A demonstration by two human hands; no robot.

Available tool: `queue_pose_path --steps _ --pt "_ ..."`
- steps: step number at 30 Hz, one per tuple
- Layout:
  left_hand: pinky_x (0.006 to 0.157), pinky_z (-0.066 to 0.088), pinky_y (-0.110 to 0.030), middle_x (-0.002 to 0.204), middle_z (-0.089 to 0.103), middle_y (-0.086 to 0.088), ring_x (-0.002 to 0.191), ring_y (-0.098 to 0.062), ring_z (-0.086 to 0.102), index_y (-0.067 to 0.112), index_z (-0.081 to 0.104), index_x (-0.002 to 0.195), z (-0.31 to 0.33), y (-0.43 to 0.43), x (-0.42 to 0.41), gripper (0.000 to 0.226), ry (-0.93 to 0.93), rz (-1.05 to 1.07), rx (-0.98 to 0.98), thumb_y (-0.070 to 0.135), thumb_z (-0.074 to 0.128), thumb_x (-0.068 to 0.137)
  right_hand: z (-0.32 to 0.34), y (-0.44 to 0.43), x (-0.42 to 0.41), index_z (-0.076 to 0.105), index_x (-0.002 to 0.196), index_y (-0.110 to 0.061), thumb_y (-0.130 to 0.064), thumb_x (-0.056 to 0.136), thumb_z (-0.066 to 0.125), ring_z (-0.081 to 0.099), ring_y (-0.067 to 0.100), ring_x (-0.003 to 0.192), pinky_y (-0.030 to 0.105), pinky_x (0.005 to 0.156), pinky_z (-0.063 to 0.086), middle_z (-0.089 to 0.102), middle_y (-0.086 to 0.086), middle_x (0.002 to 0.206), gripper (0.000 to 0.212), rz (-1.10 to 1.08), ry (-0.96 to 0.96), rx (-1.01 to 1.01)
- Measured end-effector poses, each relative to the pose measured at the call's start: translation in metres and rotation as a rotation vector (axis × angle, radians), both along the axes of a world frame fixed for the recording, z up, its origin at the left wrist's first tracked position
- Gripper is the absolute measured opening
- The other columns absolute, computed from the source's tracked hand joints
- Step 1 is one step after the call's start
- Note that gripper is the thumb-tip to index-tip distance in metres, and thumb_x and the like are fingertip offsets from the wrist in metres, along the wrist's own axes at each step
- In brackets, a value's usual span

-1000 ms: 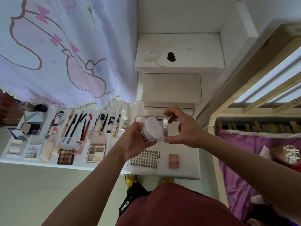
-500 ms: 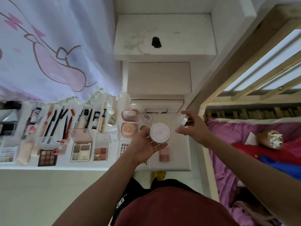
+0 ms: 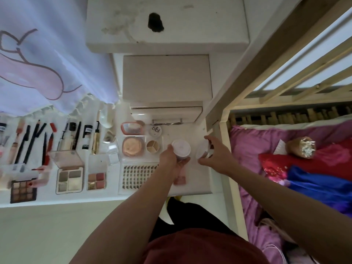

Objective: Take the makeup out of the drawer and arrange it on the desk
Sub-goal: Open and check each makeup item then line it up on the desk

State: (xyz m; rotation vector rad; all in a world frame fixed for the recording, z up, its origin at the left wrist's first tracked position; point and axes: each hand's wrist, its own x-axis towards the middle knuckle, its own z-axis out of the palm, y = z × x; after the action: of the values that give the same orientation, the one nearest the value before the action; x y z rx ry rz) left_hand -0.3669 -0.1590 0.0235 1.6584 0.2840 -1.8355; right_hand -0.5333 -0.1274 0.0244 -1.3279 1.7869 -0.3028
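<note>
At the right end of the desk (image 3: 198,180), the left hand (image 3: 171,159) grips a jar (image 3: 181,148) from its 7 o'clock side, thumb and fingers curled round the wall, the pale top facing up toward the camera. The right hand (image 3: 217,157) pinches the lid (image 3: 202,151), which is off the jar. The lid lies at 3 o'clock from the jar, just beside it, with a narrow strip of desk showing between them. It looks tipped on edge rather than flat, though blur makes its tilt hard to read. Whether the jar's base touches the desk cannot be told. The jar's axis runs upright, so it should set down flat wherever it goes. Its neighbours crowd one side: the three-colour pot (image 3: 153,146) sits at 9 o'clock, the small white pot (image 3: 155,131) at 10 o'clock, and a pink palette (image 3: 180,180) lies at 6 o'clock, partly under the left wrist. Bare desk shows mainly at 12 o'clock of the jar and under the lid, so each hand is probably nearest its own landing spot, jar straight down or slightly away, lid to the right. The main risk is the lid rolling if released on edge.
</note>
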Motion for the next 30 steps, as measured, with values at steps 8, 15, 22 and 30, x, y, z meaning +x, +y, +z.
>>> queue_pose_path --steps 8,15,22,30 --pt "0.061 0.054 -0.041 0.119 0.056 -0.022 0.1 -0.037 0.059 0.012 0.049 0.114 -0.001 -0.005 -0.012 0.022 -0.147 -0.05 0.019 0.029 0.045 0.101 -0.011 -0.021 0.002 0.042 0.141 -0.016 -0.028 0.067 0.089 0.051 0.024 0.12 0.029 0.093 0.039 0.053 0.005 0.135 0.088 -0.027 0.075 -0.069" --pt "0.07 0.046 -0.037 0.091 0.057 -0.012 0.065 -0.021 0.052 0.013 0.054 0.115 0.007 -0.003 -0.009 0.027 -0.246 -0.181 0.026 0.025 0.05 0.091 -0.016 -0.041 0.007 0.038 0.142 -0.018 -0.037 0.071 0.084 0.052 0.028 0.121 0.037 0.096 0.044 0.049 0.006 0.139 0.087 0.062 0.234 -0.064" --pt "0.069 0.033 -0.036 0.066 0.036 -0.003 0.053 -0.016 0.031 0.013 0.051 0.085 0.014 -0.009 -0.008 0.009 -0.243 -0.141 0.008 0.02 0.051 0.09 -0.02 -0.055 0.015 0.038 0.143 -0.019 -0.042 0.073 0.081 0.037 0.024 0.133 0.038 0.095 0.042 0.042 0.005 0.142 0.085 0.157 0.401 -0.071" --pt "0.06 0.042 -0.032 0.068 0.041 -0.006 0.059 -0.019 0.041 0.011 0.047 0.075 0.031 0.0 0.005 0.017 -0.291 -0.251 -0.052 0.012 0.054 0.091 -0.016 -0.049 0.014 0.039 0.142 -0.015 -0.04 0.075 0.08 0.035 0.026 0.132 0.041 0.093 0.044 0.04 0.007 0.142 0.083 0.184 0.415 -0.071"
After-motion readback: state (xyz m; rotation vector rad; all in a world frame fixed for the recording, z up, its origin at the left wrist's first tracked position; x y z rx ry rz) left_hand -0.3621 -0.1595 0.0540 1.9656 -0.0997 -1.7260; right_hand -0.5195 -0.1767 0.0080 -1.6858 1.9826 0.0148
